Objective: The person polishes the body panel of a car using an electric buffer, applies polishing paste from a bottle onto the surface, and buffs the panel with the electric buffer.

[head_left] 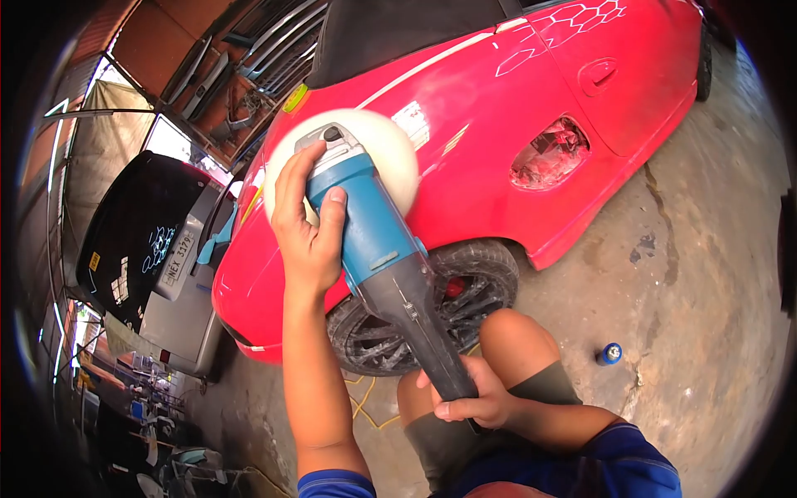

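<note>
A blue and black power polisher (378, 228) runs diagonally across the middle of the view, its round white pad (386, 149) over the red car's rear side panel (465, 166). Whether the pad touches the paint I cannot tell. My left hand (307, 216) is wrapped round the polisher's head, with the thumb on the blue housing. Near the lower end, my right hand (473, 394) grips the black rear handle (444, 365). Below the tool is the car's dusty black wheel (477, 282).
A grey vehicle with a raised rear door (178, 257) stands at the left. A small blue can (610, 353) is on the concrete floor (664, 315) at the right. A yellow cord (361, 407) lies near my knees. Car parts hang on a rack (274, 50) at the top.
</note>
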Demonstrator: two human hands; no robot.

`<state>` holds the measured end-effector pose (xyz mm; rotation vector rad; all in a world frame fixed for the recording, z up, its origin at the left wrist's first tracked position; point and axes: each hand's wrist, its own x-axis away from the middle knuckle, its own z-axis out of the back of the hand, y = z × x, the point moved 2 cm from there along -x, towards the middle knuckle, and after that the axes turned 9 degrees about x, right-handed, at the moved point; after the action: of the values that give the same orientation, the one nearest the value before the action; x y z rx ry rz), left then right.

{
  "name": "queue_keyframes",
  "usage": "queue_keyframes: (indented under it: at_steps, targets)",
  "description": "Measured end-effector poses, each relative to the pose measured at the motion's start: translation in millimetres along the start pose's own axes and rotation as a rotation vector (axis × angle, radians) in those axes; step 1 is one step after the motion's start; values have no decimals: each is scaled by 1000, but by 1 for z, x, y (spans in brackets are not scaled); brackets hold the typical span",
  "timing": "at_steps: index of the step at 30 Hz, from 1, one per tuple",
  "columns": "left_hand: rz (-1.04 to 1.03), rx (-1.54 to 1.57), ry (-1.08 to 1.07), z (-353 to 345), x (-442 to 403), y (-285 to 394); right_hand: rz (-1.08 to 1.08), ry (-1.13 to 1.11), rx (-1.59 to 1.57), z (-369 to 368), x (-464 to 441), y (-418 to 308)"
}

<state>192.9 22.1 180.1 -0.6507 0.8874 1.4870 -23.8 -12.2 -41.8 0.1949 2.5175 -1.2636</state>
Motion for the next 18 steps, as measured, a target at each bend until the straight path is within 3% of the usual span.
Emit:
queue_keyframes:
  at_steps: [4, 7, 10, 11, 14, 18]
  targets:
    - [-12, 30, 1, -4, -2, 3, 21, 27, 39, 1, 1, -1]
    - [-144, -29, -29, -16, -12, 14, 71, 71, 31, 4, 5, -6]
    - [-417, -224, -177, -28, -17, 32, 75, 59, 21, 17, 12, -2]
    - [-467, -137, -239, -34, -20, 36, 85, 60, -9, 19, 15, -1]
    - [-458, 32, -483, -52, -20, 49, 106, 63, -69, 24, 22, 2]
    - [-459, 16, -553, -63, -22, 51, 81, 54, -77, 28, 22, 3]
